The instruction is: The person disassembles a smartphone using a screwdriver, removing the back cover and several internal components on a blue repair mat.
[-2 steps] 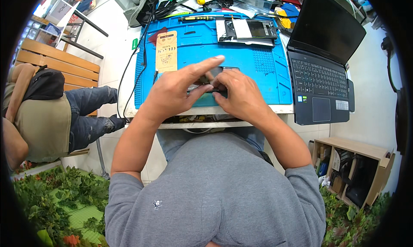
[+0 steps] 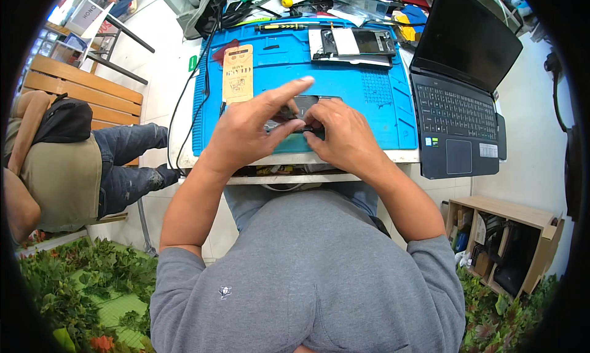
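A dark, flat, phone-like device lies low over the near part of the blue work mat, mostly covered by my hands. My right hand curls over its right end, with fingers and thumb closed on the edge. My left hand is at the device's left side. Its index finger points up and away to the right, while thumb and bent fingers close together near the device's middle. What they pinch is small, dark and mostly hidden. A tan cardboard packet lies just beyond my left hand.
An opened phone with a white piece on it rests on a box at the back. A precision screwdriver lies left of it. An open laptop flanks the mat; cables run along its left. Another person sits left.
A blurred greyish piece between my hands no longer shows, and more of the dark device is visible there. My left hand has shifted very slightly left; the right stays almost in place.
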The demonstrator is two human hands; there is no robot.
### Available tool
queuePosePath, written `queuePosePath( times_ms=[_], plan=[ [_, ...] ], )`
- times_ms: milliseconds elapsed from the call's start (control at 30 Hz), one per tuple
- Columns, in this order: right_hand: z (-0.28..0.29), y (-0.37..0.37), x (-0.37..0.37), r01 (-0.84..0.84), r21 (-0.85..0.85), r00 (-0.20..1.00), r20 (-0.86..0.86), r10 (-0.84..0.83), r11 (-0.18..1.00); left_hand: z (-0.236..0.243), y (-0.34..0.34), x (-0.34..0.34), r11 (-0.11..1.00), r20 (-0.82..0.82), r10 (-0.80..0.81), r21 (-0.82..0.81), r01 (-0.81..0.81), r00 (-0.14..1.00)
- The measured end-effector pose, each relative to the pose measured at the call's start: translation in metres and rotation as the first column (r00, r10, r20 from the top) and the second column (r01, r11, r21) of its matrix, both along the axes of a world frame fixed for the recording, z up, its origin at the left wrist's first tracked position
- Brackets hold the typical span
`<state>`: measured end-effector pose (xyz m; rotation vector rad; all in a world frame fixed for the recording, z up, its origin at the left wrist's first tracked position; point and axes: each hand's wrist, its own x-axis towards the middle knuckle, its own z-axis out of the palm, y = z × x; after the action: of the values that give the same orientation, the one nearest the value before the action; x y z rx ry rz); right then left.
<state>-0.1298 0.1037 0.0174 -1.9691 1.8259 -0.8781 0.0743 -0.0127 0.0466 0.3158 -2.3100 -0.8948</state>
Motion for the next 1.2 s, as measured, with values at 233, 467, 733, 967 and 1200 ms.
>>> queuePosePath(
  times_ms=[233,467,733,967,1200],
  plan=[
    [-0.004,-0.003,0.004,-0.02,-0.005,1.0,-0.014,0.02,1.0,-0.012,-0.003,0.005,0.991,-0.176,0.128,-0.003,-0.131,0.976],
    [-0.008,-0.019,-0.001,-0.018,-0.096,0.999,0.034,0.021,0.995,-0.025,-0.002,0.016,0.948,-0.314,0.281,0.24,-0.211,0.907],
    [0.003,-0.119,-0.074,0.15,-0.213,0.959,-0.206,-0.195,0.965,-0.025,-0.001,0.036,0.91,-0.31,0.383,0.287,-0.298,0.87],
    [-0.002,-0.132,-0.091,0.13,-0.24,0.949,-0.25,-0.191,0.962,-0.03,-0.003,0.045,0.882,-0.329,0.443,0.327,-0.34,0.834],
    [0.023,-0.044,-0.039,0.026,0.059,0.965,-0.261,-0.009,0.998,-0.013,-0.017,0.048,0.812,-0.2,0.466,0.483,-0.328,0.862]
  ],
)
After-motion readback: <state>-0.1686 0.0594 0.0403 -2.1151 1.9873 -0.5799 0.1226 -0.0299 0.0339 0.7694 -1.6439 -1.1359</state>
